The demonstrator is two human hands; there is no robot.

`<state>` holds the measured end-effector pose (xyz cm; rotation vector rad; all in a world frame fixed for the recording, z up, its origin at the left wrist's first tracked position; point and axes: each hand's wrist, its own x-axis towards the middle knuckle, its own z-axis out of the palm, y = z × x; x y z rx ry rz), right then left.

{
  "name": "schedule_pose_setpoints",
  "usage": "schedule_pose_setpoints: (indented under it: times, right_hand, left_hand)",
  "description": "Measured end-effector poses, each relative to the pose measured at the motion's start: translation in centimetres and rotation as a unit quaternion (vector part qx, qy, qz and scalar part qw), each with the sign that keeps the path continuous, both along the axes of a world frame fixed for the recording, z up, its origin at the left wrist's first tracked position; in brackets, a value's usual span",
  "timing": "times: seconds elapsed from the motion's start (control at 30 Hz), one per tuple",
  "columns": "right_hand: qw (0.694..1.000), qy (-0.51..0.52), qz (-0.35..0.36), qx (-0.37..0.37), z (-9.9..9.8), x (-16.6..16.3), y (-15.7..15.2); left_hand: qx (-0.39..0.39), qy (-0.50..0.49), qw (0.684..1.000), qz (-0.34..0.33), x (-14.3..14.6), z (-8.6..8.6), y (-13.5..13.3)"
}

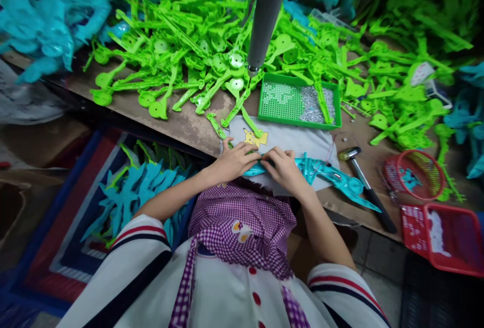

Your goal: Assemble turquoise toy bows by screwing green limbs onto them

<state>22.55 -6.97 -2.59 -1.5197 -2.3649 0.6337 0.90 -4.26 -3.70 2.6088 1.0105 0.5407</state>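
My left hand (234,160) and my right hand (284,169) meet at the near table edge, fingers pinched together on a long teal plastic part (333,176) that lies on a grey cloth (295,139) with a yellow cartoon figure. The part stretches out to the right past my right hand. A green part (242,111) lies just beyond my fingers.
A big heap of green plastic parts (189,40) covers the table behind. A green tray (298,101) holds small silver screws. A grey machine column (266,10) hangs above. A hammer (365,186) and red baskets (442,232) lie right. Teal parts (128,192) fill a bin left.
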Motion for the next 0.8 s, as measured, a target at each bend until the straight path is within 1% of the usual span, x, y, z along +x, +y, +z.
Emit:
schedule_pose_setpoints:
  times: [0.07, 0.13, 0.27, 0.47, 0.6, 0.7, 0.8]
  right_hand:
    - [1.0, 0.02, 0.02, -0.006, 0.4, 0.8, -0.1]
    - [0.999, 0.036, 0.023, -0.009, 0.6, 1.4, -0.2]
    - [0.999, 0.043, -0.025, -0.001, 0.5, 1.7, -0.4]
    - [0.994, 0.034, -0.102, 0.029, -0.2, 0.5, -0.3]
    - [0.993, 0.008, -0.115, 0.015, -0.3, 0.1, 0.1]
    - [0.992, 0.015, -0.128, 0.016, 0.0, 0.8, 0.0]
    - [0.983, 0.028, -0.18, 0.037, 0.2, 2.1, -0.5]
  left_hand:
    - [-0.003, 0.01, 1.0, -0.006, 0.0, -0.1, 0.1]
    - [-0.006, 0.018, 1.0, -0.012, 0.0, -0.1, 0.2]
    - [-0.006, 0.018, 1.0, -0.016, -0.2, -0.3, 0.3]
    - [0.006, 0.01, 1.0, -0.026, -0.2, -0.5, 0.4]
    - [0.002, 0.024, 0.999, -0.036, -0.1, -0.2, 0.5]
    - [0.007, 0.025, 0.999, -0.034, -0.1, 0.0, 0.6]
    - [0.009, 0.02, 0.999, -0.035, -0.2, 0.1, 0.7]
